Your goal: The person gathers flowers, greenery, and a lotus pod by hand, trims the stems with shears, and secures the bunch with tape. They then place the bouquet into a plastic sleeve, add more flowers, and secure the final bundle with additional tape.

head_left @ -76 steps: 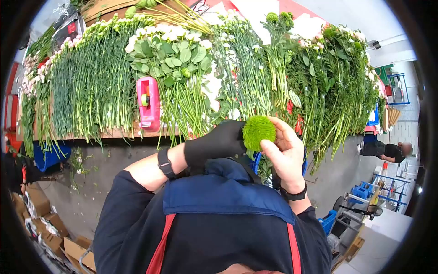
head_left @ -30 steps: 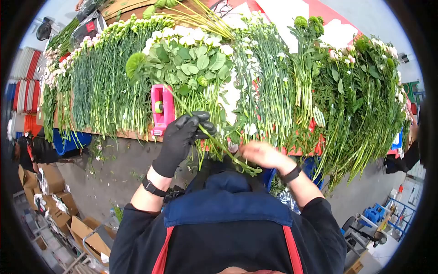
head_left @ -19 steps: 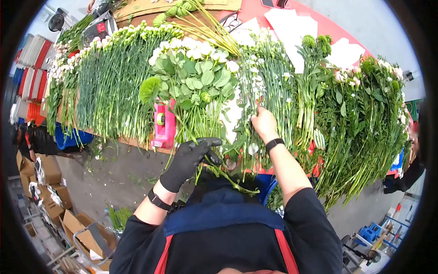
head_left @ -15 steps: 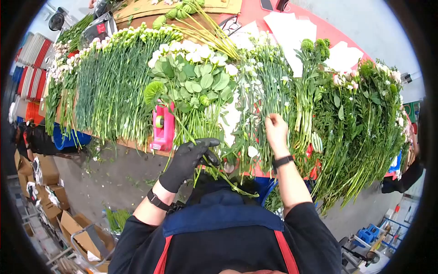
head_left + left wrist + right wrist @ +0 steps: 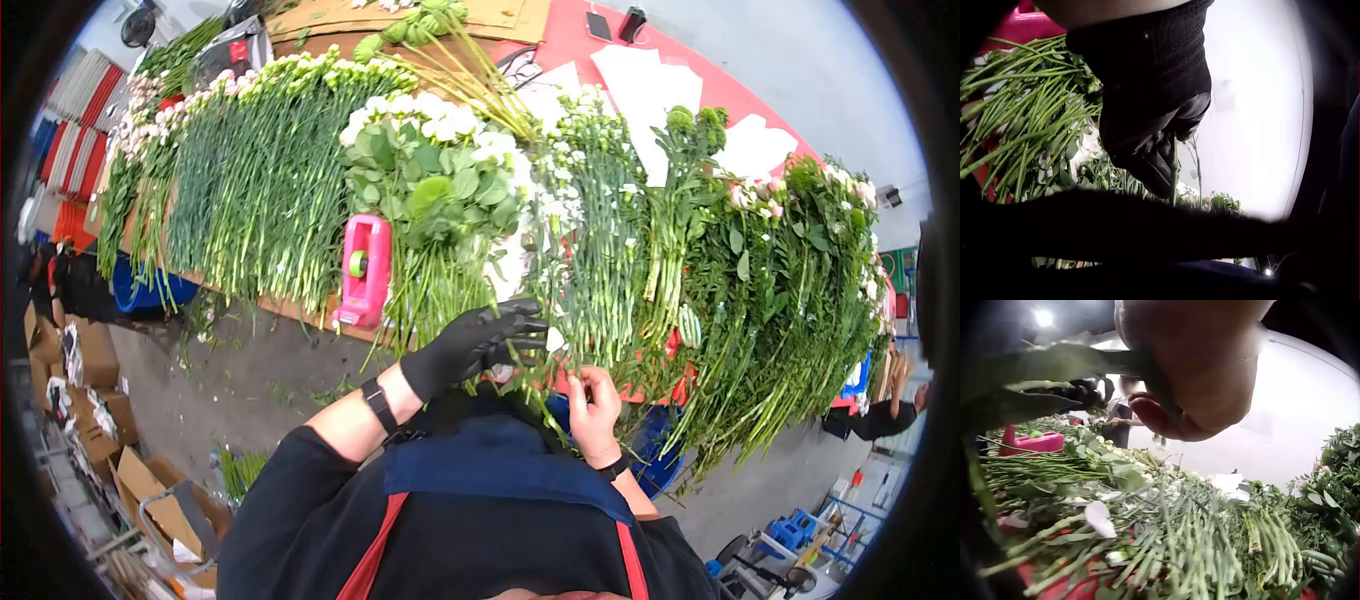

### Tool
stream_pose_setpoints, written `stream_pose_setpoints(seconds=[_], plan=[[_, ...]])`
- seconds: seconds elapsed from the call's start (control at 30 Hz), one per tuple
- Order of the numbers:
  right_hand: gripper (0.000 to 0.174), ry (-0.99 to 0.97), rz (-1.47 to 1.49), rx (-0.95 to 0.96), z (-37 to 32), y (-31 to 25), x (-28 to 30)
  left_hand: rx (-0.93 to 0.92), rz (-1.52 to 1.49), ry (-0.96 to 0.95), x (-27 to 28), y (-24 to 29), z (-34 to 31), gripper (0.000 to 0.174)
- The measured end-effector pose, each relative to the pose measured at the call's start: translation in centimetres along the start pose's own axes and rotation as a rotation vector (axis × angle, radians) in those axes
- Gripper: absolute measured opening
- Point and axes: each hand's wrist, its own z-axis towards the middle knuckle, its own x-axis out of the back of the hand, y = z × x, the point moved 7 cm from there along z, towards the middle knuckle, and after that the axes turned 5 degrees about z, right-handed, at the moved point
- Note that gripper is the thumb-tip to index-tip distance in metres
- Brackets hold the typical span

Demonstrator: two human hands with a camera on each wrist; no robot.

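Observation:
My left hand (image 5: 478,345), in a black glove, grips a green stem (image 5: 1175,172) over the table's front edge. A fuzzy green ball flower (image 5: 430,195) overlaps the white roses' leaves above that hand. My bare right hand (image 5: 597,405) is close by on the right, thumb and fingers pinching a thin leafy stem. In the right wrist view, blurred long green leaves (image 5: 1054,362) run up to its curled fingers. The pinched stem's far end is hard to make out.
Rows of cut flowers cover the table: white roses (image 5: 440,118), thin-stemmed white flowers (image 5: 600,200) and dark foliage (image 5: 780,290). A pink tape dispenser (image 5: 364,270) lies on the stems. Blue buckets (image 5: 655,455) stand below the edge. Another person (image 5: 885,415) is at far right.
My right hand has come back from the thin-stemmed white flowers toward the left hand. My left hand has shifted right, carrying the green ball flower from beside the dispenser to over the rose leaves.

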Motion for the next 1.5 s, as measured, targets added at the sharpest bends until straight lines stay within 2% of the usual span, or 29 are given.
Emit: stream_pose_setpoints(seconds=[0.07,0.17,0.23,0.27,0.33,0.4,0.43,0.5,0.53,0.63,0.7,0.8,0.9,0.97,1.03,1.1,1.17,1.23,1.3,1.37,1.43,1.5], plan=[[0.018,-0.117,-0.090,0.128,-0.4,-1.3,-1.6,0.014,-0.076,-0.008,2.0,-1.9,0.5,0.047],[0.021,-0.236,-0.146,0.199,-1.6,-1.6,-3.6,-0.018,-0.115,-0.011,1.4,-0.5,-0.7,0.044],[0.015,-0.363,-0.139,0.233,-1.6,-2.4,-4.7,-0.085,-0.043,-0.004,1.7,0.2,-1.5,0.041],[0.012,-0.425,-0.109,0.272,-1.2,-2.9,-5.2,-0.104,-0.102,0.031,1.8,0.4,-2.2,0.041],[0.009,-0.527,-0.076,0.344,0.3,-4.3,-6.0,-0.041,-0.129,0.033,3.3,0.8,-4.2,0.044],[0.011,-0.439,-0.067,0.193,3.0,-3.5,-6.6,-0.125,-0.096,0.157,3.0,1.4,-5.5,0.054],[0.012,-0.402,-0.111,0.086,4.6,-3.0,-7.5,-0.166,-0.124,0.127,3.0,1.5,-6.1,0.052],[0.018,-0.385,-0.101,0.026,7.8,-2.4,-10.5,-0.251,-0.177,0.075,3.6,2.0,-8.2,0.050],[0.020,-0.461,-0.073,-0.057,9.3,-2.2,-12.9,-0.176,0.018,0.201,3.3,2.8,-9.4,0.049],[0.027,-0.641,0.125,-0.292,12.1,0.0,-21.9,-0.208,-0.095,0.297,5.0,2.6,-11.7,0.046],[0.034,-0.667,-0.053,-0.472,13.0,0.6,-26.3,-0.183,-0.013,0.367,5.7,3.0,-12.9,0.044],[0.043,-0.516,-0.336,-0.415,14.6,1.6,-29.5,-0.181,0.094,0.383,6.3,3.9,-15.2,0.045],[0.043,-0.292,-0.446,-0.297,14.6,0.5,-29.2,-0.195,0.230,0.389,7.2,4.6,-17.0,0.045],[0.033,-0.212,-0.367,-0.312,14.3,1.0,-28.7,-0.248,0.286,0.371,7.3,5.3,-18.3,0.043],[0.028,-0.129,-0.263,-0.308,13.9,1.3,-27.7,-0.247,0.145,0.287,8.3,4.9,-18.7,0.042],[0.023,0.016,-0.231,-0.081,13.6,-0.2,-25.6,-0.228,0.078,0.246,8.7,5.1,-18.8,0.041],[0.018,0.001,0.037,-0.143,13.1,-0.9,-23.1,-0.187,0.080,0.247,8.6,5.6,-18.9,0.041],[0.019,-0.006,0.191,-0.209,11.8,-4.4,-19.5,-0.158,0.010,0.211,8.8,5.7,-18.9,0.042],[0.019,-0.051,0.216,-0.144,10.0,-6.1,-16.3,-0.161,-0.055,0.155,8.0,6.5,-18.6,0.042],[0.019,-0.080,0.084,-0.076,7.7,-7.1,-14.0,-0.143,0.057,0.158,8.5,6.5,-18.0,0.043],[0.015,-0.062,0.028,-0.094,5.3,-7.9,-13.3,-0.152,0.171,0.158,7.5,7.8,-17.6,0.044],[0.013,-0.047,-0.176,0.228,4.3,-7.8,-13.3,-0.144,0.063,0.130,8.0,6.7,-16.4,0.044]])
